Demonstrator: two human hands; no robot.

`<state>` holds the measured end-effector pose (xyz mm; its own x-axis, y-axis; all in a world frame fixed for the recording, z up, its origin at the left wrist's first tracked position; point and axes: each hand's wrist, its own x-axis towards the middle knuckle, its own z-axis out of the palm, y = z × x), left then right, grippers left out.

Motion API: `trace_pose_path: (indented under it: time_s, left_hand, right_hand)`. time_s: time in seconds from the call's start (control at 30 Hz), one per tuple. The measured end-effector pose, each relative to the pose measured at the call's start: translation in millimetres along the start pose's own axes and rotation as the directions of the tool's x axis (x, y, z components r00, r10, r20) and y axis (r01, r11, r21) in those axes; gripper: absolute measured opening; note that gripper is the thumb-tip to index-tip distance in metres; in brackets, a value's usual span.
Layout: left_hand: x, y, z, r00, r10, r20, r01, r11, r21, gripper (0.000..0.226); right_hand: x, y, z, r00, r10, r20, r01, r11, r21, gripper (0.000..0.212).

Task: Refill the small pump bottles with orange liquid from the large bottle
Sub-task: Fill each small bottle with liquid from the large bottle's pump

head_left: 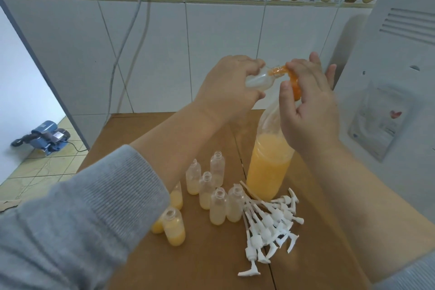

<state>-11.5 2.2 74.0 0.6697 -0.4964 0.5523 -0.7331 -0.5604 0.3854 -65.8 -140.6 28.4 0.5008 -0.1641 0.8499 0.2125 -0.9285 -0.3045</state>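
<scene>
Bright, even, cool daylight; soft faint shadows on table (211, 266). Wide-angle bending of tiled wall (188, 42) lines toward edges. Overall slightly soft; grey sleeve (82, 219) near left blurred.

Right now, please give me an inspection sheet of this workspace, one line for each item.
Surface: brown cardboard-like tabletop.
Job's things: large bottle upright, partly full of orange liquid; small bottles standing open, partly filled; one small bottle held tilted at the orange funnel.
Clutter: pile of white pump heads.
Hands: left hand grips the tilted bottle; right hand holds the funnel.
Cables: two hang down the tiled wall.
Surroundings: white appliance at right; blue pump on the floor.
</scene>
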Motion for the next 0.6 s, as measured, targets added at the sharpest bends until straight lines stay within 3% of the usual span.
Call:
trace_pose_path:
  time_s: [0.17,0.6]
  left_hand:
    - [0.2,2.4,0.0,0.998,0.014,-0.055,-0.015,1.000,-0.013,0.052]
    - [2.3,-2.0,0.4,1.000,0.016,-0.015,-0.015,1.000,0.025,0.054]
  right_hand:
    - [1.8,-2.5,0.4,0.998,0.009,-0.066,-0.007,0.999,0.032,0.040]
    - [-3.4,-0.1,0.8,1.000,0.004,-0.003,-0.004,1.000,0.018,0.042]
